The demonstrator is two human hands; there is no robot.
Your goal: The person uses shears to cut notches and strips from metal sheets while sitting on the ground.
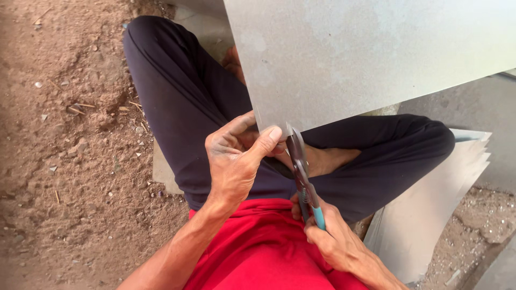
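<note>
Bare reddish-brown dirt ground (70, 150), strewn with pebbles and twigs, lies in daylight; right of it, a grey concrete slab (478, 107).

The setting is an informal outdoor sheet-metal work site. Bare dirt ground (70, 161) with pebbles and twigs lies left of the large grey metal sheet (365, 53). More cut sheets (430, 215) are stacked below and right of it, probably on concrete.
</note>
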